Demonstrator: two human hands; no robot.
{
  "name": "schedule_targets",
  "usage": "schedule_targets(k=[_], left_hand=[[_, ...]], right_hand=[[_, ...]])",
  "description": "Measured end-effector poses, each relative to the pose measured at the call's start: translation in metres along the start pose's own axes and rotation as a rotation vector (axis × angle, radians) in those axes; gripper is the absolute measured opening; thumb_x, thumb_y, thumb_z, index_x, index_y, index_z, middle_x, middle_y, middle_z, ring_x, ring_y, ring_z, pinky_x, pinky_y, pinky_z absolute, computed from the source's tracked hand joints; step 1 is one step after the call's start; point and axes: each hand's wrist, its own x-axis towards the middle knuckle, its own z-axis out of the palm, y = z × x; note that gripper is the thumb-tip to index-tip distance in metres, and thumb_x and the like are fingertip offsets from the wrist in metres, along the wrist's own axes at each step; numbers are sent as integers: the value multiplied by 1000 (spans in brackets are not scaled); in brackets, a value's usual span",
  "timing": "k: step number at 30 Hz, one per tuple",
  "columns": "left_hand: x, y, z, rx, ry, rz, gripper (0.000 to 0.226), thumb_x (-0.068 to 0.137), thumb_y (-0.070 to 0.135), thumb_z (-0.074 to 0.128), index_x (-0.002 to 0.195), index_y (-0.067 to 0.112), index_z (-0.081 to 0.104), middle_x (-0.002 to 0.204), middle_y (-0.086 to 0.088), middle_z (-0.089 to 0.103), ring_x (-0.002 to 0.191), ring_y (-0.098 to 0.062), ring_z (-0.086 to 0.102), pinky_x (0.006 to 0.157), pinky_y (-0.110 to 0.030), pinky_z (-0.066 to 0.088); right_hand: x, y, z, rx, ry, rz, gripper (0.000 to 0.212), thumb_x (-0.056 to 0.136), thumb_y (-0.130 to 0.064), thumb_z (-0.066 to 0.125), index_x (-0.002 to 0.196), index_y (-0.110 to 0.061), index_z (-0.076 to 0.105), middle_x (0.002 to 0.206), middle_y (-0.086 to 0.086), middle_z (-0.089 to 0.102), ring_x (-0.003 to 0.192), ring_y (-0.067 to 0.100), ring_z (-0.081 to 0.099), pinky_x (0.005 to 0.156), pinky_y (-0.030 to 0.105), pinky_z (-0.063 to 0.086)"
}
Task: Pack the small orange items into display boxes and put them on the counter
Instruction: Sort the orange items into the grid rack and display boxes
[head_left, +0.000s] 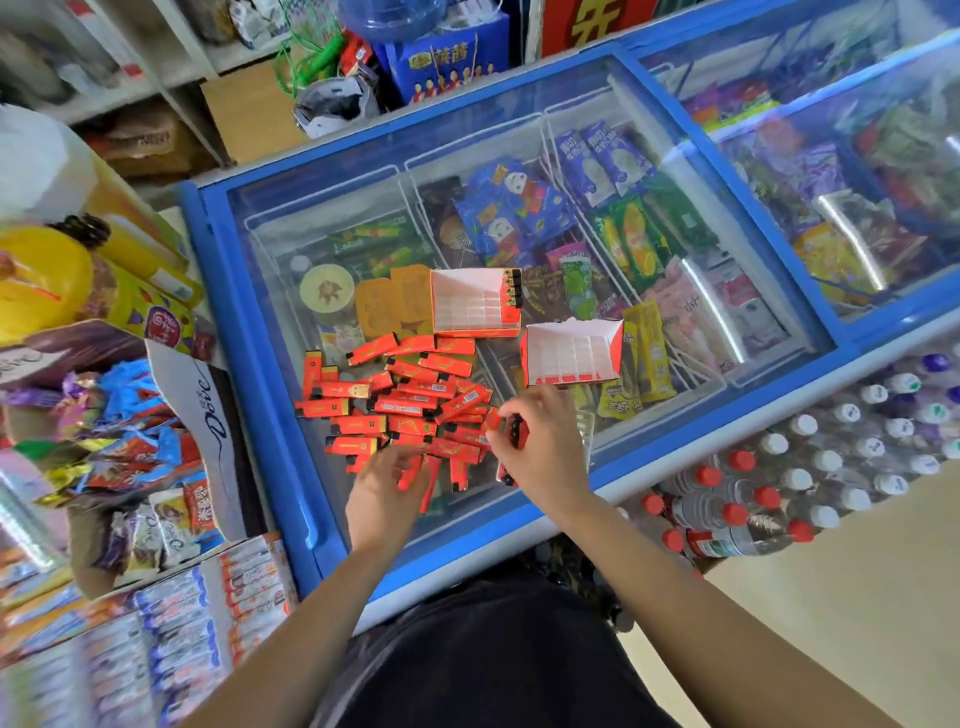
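Blue-framed chest freezer with glass lid, packed with ice-cream wrappers (blue, green, purple). Below its right end, shrink-wrapped water bottles, red and white caps. At left, Dove carton amid heaped sweets.

Hands in orange items; two display boxes beyond.

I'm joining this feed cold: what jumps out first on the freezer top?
A loose heap of small orange lighters sprawls across the near-left glass of the blue chest freezer. Both hands work at its near edge: the left hand reaches into the heap and the right hand holds several lighters. Beyond the heap sit two display boxes, the left box with one filled row, the right box empty.
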Motion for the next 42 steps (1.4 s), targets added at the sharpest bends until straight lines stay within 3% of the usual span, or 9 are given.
schedule_targets(k=[2, 6, 12, 18, 24, 30, 35, 39, 42], left_hand=[[-1, -9, -4, 61, 46, -20, 27, 88, 54, 68, 104, 32, 67, 99, 15, 60, 93, -10, 60, 66, -32, 53], [-6, -15, -1, 158, 76, -48, 40, 79, 63, 73, 101, 31, 63, 99, 13, 52, 98, -12, 49, 63, -29, 42], [-6, -22, 7, 196, 28, -40, 45, 76, 50, 80, 105, 29, 54, 106, 10, 52, 99, -17, 52, 59, -30, 41], [-5, -30, 3, 164, 40, -46, 43, 80, 60, 72, 107, 34, 53, 103, 14, 57, 89, -13, 59, 58, -30, 50], [-6, -38, -3, 129, 98, -39, 39, 83, 62, 69, 102, 29, 59, 92, 12, 62, 81, -13, 60, 55, -26, 44], [-3, -46, -4, 115, 93, -29, 36, 78, 51, 79, 100, 27, 63, 91, 10, 62, 81, -14, 61, 58, -32, 54], [-2, -41, -6, 104, 74, -67, 37, 77, 50, 80, 99, 26, 63, 92, 12, 60, 81, -13, 60, 59, -28, 51], [-3, -36, -10, 114, 48, -85, 34, 79, 51, 79, 90, 26, 58, 89, 12, 58, 77, -14, 57, 53, -24, 39], [-3, -36, -10, 85, 44, -102, 34, 77, 48, 82, 86, 28, 56, 85, 14, 59, 74, -12, 57, 53, -24, 42]], right_hand=[[12, -13, 8, -91, -183, -88, 29, 80, -34, 77, 102, -19, 68, 107, -1, 57, 105, 20, 49, 95, 30, 40], [37, -28, 29, -338, -509, -159, 62, 81, -52, 72, 131, -18, 56, 132, 3, 55, 125, 25, 46, 109, 40, 36], [57, -36, 53, -719, -668, -256, 84, 67, -55, 83, 130, -10, 50, 133, 13, 47, 124, 35, 41, 103, 44, 41], [70, -41, 56, -684, -788, -318, 50, 74, -39, 80, 108, -9, 58, 120, 9, 54, 119, 30, 42, 106, 41, 33], [74, -35, 57, -524, -805, -252, 48, 76, -28, 78, 114, -7, 59, 121, 7, 55, 121, 30, 40, 106, 41, 37], [74, -34, 59, -421, -755, -189, 32, 72, -30, 78, 93, -13, 62, 97, 0, 62, 108, 25, 43, 97, 36, 40], [74, -31, 64, -371, -691, -163, 34, 74, -16, 77, 104, -11, 62, 105, 3, 66, 115, 26, 50, 86, 36, 52], [72, -21, 72, -375, -724, -168, 34, 80, -29, 80, 106, -11, 67, 110, 6, 67, 115, 28, 52, 94, 40, 50], [72, -18, 74, -283, -722, -111, 21, 81, -26, 78, 92, -13, 65, 95, 3, 67, 103, 29, 59, 80, 34, 50]])
